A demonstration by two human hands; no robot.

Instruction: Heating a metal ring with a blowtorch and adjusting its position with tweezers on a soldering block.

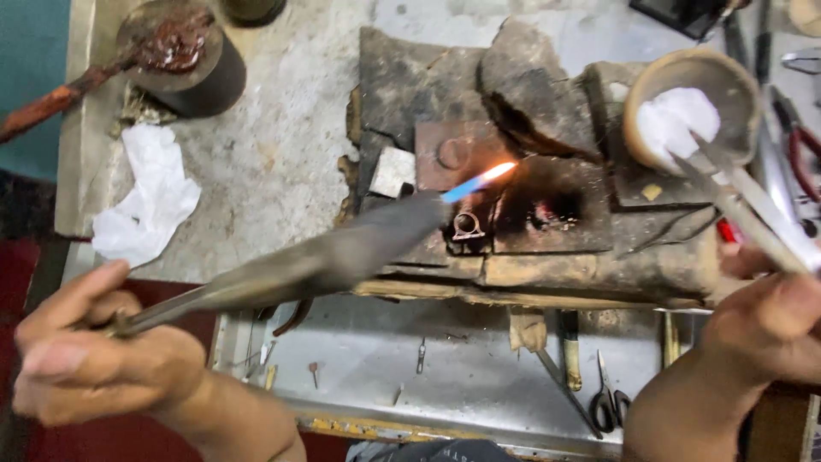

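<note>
My left hand [94, 351] grips a metal blowtorch [316, 257] whose blue and orange flame [479, 181] points up and right over a charred soldering block [547, 214]. A small metal ring [466, 227] lies on the block just below the flame. My right hand [770, 321] holds long tweezers [740, 201], their tips reaching into a round bowl [735, 81] of white powder [676, 120] at the upper right.
A crumpled white cloth [150, 197] lies on the bench at the left. A dark cylinder with red wax [180, 56] stands at the upper left. Scissors [609, 402] and small tools rest in the metal tray [462, 376] below. Red-handled pliers [800, 150] sit at the right.
</note>
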